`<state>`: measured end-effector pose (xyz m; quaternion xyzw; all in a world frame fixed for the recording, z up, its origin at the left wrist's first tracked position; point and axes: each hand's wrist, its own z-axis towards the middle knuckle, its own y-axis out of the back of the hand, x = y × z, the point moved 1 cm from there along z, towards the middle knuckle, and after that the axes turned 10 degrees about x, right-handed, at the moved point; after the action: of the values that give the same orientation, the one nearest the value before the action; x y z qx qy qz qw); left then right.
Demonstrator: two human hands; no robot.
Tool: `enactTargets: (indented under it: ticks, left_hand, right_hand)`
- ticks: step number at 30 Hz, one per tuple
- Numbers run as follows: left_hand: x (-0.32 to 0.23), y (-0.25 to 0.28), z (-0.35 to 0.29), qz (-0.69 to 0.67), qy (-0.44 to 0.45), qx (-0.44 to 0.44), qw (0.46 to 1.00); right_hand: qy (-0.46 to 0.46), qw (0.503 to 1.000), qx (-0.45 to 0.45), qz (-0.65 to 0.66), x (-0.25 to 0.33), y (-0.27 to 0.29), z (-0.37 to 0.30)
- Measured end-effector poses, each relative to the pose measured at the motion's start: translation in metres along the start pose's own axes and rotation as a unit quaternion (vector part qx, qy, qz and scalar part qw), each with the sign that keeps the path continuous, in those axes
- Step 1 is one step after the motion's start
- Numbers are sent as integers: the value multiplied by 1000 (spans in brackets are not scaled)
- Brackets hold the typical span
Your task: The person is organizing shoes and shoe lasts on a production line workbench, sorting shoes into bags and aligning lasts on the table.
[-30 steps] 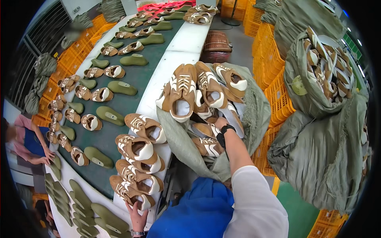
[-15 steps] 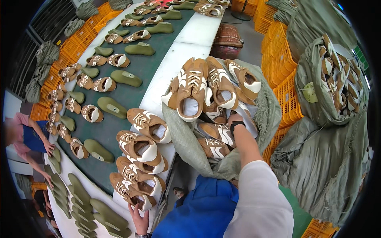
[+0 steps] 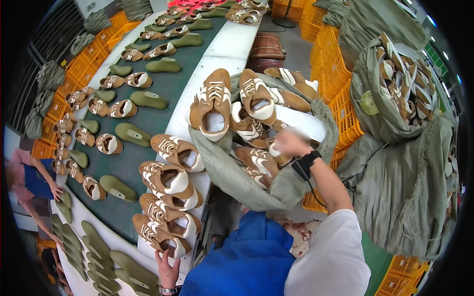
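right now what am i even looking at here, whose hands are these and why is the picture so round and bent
The picture comes from a wide fisheye camera worn on a person's head, looking down, so straight edges curve near the rim. There is no machine here; the two bare arms coming in from the bottom belong to that person, who wears a blue apron.

The right hand, blurred, with a black wrist strap behind it, reaches into an open grey-green sack full of brown and white shoes. Whether it grips one is hard to tell. The left hand touches the white table edge beside the nearest shoe of a row of shoes.

On the dark green belt lie more shoes and green foot-shaped forms. Another person stands at far left. Fuller sacks and orange crates sit to the right.
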<state>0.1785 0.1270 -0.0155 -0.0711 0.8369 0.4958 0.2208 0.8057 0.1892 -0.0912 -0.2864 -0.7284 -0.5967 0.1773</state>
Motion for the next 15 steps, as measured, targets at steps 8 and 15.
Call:
enactTargets:
  ticks: [8, 15]
  left_hand:
    - [-26, 36, -3, 86, -35, 25, 995]
    - [-130, 72, 33, -67, -266, -107, 956]
  right_hand:
    - [-19, 855, -39, 516, 101, 79, -84]
    - [122, 556, -144, 809, 164, 64, -132]
